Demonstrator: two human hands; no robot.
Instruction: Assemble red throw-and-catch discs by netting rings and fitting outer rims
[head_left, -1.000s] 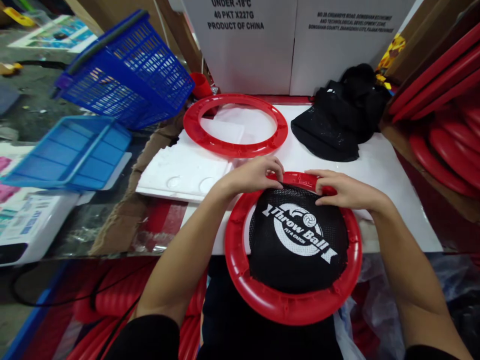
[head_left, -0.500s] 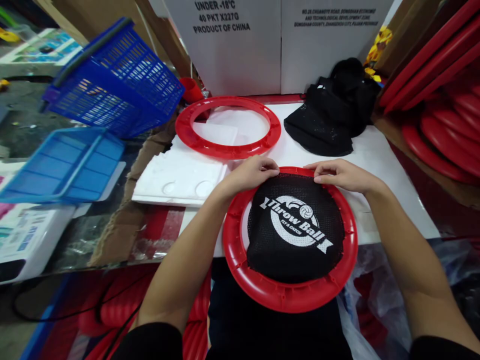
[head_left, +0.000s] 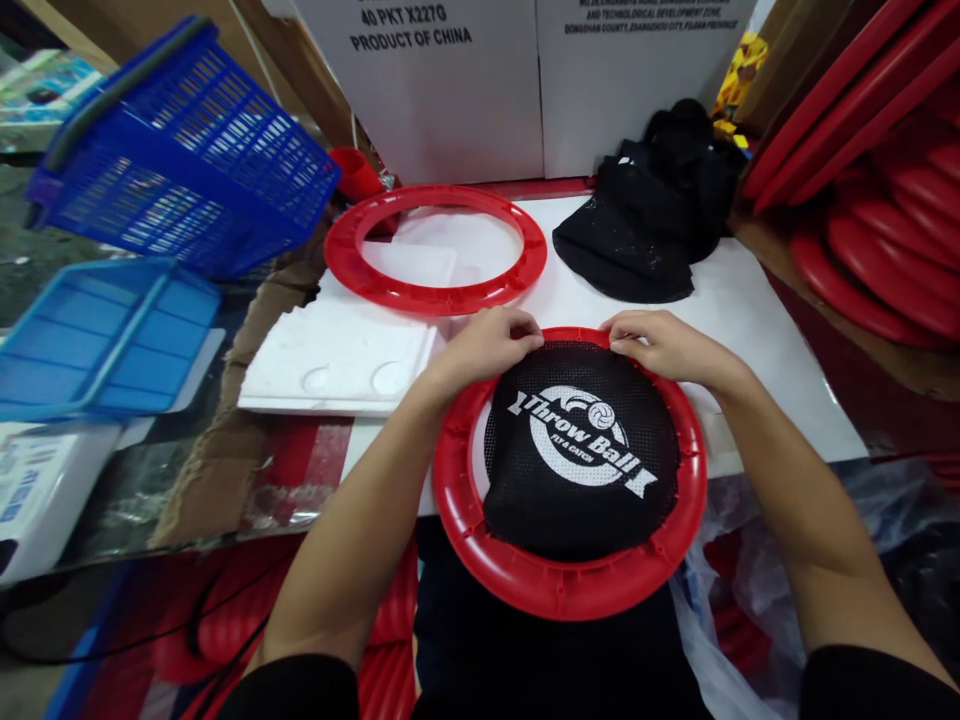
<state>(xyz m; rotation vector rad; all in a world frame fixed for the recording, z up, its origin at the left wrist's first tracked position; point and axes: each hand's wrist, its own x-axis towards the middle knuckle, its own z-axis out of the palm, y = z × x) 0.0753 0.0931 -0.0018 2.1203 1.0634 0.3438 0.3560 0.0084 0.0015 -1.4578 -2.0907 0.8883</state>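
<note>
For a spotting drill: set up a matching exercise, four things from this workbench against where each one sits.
Things:
1. printed mesh
2. empty red ring
3. blue basket
4. loose black mesh pile

Places:
A. far right of the white board
B. tilted, far left
C. inside the near red ring
D. far side, left of the pile

Pairs: 1-C, 2-D, 3-B, 4-A

We take the netted ring (head_left: 570,590) at the desk (head_left: 757,330) edge as landmark: behind it lies an empty ring (head_left: 435,295), behind-right a mesh pile (head_left: 645,240), left a foam tray (head_left: 337,360), far left two baskets (head_left: 180,150).
</note>
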